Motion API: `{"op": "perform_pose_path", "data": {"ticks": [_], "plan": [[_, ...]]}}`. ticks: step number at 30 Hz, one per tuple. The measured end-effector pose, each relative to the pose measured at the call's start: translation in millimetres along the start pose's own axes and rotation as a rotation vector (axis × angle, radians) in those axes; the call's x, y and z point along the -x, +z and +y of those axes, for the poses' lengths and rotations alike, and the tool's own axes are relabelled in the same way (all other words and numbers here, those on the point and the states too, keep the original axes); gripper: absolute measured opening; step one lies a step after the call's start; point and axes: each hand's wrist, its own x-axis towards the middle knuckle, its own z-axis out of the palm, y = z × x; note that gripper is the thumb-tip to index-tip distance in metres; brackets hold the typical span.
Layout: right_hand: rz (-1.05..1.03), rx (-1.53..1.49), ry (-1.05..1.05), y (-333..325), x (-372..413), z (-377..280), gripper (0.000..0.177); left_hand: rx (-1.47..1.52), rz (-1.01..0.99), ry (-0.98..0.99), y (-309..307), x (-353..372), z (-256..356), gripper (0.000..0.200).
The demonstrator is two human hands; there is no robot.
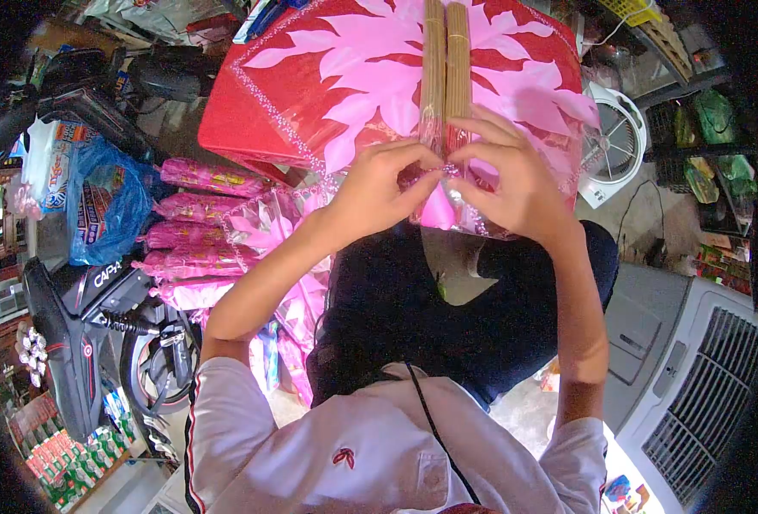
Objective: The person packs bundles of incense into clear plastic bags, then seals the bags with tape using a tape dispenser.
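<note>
Two bundles of thin tan sticks (446,73), which look like incense sticks, lie side by side on a clear plastic wrapping sheet (379,64) printed with pink leaves. Beneath the sheet is a red-topped table (259,111). At the near end of the bundles, my left hand (387,184) pinches the gathered wrapping sheet between thumb and fingers. Facing it, my right hand (512,180) also has its thumb and forefinger closed on the wrapping, close to the left fingertips. A pink fold of the sheet (437,210) hangs below the fingers. Exactly what lies between the fingertips is partly hidden.
Several pink wrapped packages (203,227) are stacked to the left. Beyond them stand a blue plastic bag (109,201) and a motorbike (96,291). To the right are a round white fan (614,137) and a large grey-white appliance with a grille (696,385).
</note>
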Motion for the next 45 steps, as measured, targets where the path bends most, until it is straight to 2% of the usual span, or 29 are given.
{"op": "perform_pose_path", "data": {"ticks": [4,7,9,13,19,22,37,40,45], "plan": [[-0.037,0.025,-0.011,1.9,-4.3,6.7,0.017,0.032,0.023,-0.053,1.4,-1.5,0.8,0.013],[-0.028,-0.02,0.009,8.0,-5.4,13.4,0.014,0.079,0.019,-0.143,1.2,-3.8,4.8,0.023],[-0.038,-0.063,0.056,11.6,-5.1,18.0,0.012,0.132,0.059,-0.134,4.2,-5.1,1.1,0.032],[0.017,-0.068,0.03,19.1,-5.7,24.2,0.015,0.109,0.067,-0.112,5.5,-8.1,-3.6,0.044],[0.031,-0.025,0.046,18.2,-7.5,19.0,0.015,0.118,0.128,-0.122,7.6,-11.0,0.7,0.05],[0.018,-0.015,0.046,16.7,-9.1,18.0,0.014,0.202,0.111,-0.201,3.4,-11.7,4.2,0.055],[0.041,0.008,0.041,20.7,-13.2,19.1,0.013,0.106,0.086,-0.124,4.6,-17.6,-10.6,0.046],[0.049,0.036,0.031,21.6,-13.7,20.1,0.013,0.122,0.064,-0.217,2.4,-19.2,-2.6,0.043],[0.039,0.027,0.045,21.9,-14.3,21.4,0.013,0.07,0.06,-0.161,3.2,-20.0,-4.9,0.043]]}}
